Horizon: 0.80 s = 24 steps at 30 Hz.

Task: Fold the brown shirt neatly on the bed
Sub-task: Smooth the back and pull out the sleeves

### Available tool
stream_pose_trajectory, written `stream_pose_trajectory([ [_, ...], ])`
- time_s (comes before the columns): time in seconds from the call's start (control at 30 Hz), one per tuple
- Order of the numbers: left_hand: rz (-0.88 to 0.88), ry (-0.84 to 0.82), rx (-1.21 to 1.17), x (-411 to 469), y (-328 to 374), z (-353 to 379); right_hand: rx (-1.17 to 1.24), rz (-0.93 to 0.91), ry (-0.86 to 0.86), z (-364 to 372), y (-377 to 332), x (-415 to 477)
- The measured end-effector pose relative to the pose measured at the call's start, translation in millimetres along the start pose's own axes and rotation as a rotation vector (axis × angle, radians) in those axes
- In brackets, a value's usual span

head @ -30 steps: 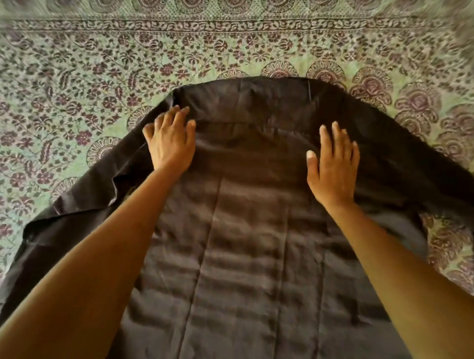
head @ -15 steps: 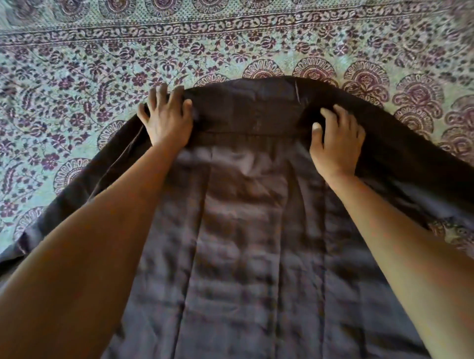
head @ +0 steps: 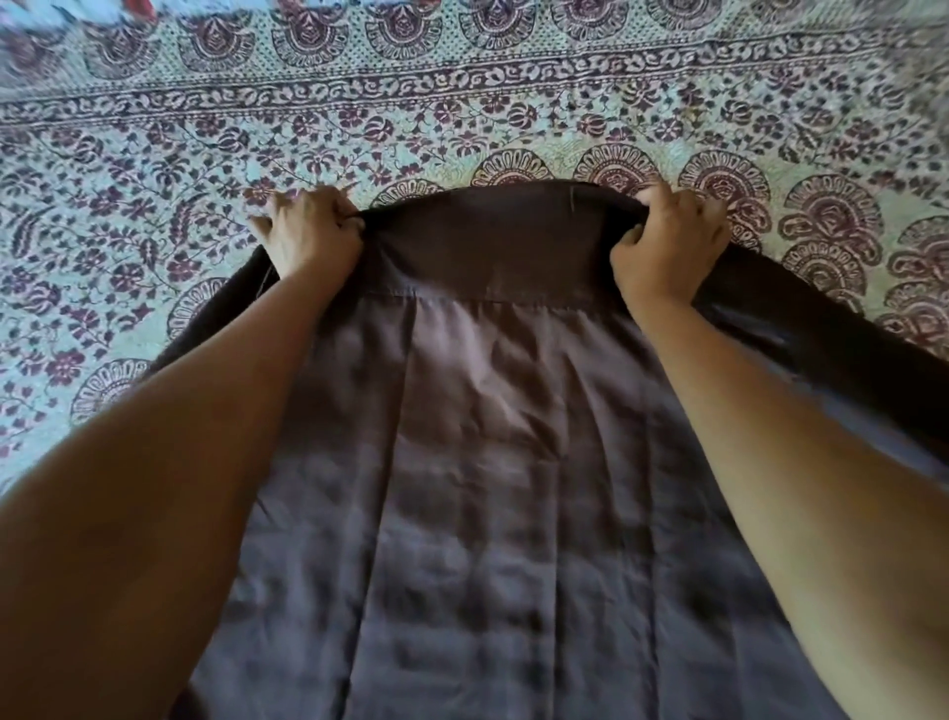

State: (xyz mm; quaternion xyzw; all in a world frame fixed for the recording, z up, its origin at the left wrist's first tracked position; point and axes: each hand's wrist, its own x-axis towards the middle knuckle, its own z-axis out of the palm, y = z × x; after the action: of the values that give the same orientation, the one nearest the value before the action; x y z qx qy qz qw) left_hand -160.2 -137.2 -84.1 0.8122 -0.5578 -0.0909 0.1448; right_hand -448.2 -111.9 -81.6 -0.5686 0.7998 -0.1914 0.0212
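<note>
I saw the brown shirt lying spread on the printed bedspread, its yoke at the end farthest from the camera. The left hand gripped the top edge at the yoke's left end and the right hand gripped it at the yoke's right end, both with fingers curled over the cloth. I judged that this hold was meant to draw the shoulders taut and square, so that the creased body below the yoke would lie flat before any fold.

Right of the yoke a sleeve ran off the frame edge. Left of the yoke the other sleeve sat mostly behind the left forearm. The hem was out of view and I couldn't make out the collar. A red patch far beyond the yoke was too blurred to name.
</note>
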Motion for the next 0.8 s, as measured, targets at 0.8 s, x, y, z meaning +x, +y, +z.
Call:
stream_pose_trajectory([
  [0.8, 0.277, -0.651, -0.703, 25, 86, -46, 0.927, -0.074, -0.649, -38, -28, 46],
])
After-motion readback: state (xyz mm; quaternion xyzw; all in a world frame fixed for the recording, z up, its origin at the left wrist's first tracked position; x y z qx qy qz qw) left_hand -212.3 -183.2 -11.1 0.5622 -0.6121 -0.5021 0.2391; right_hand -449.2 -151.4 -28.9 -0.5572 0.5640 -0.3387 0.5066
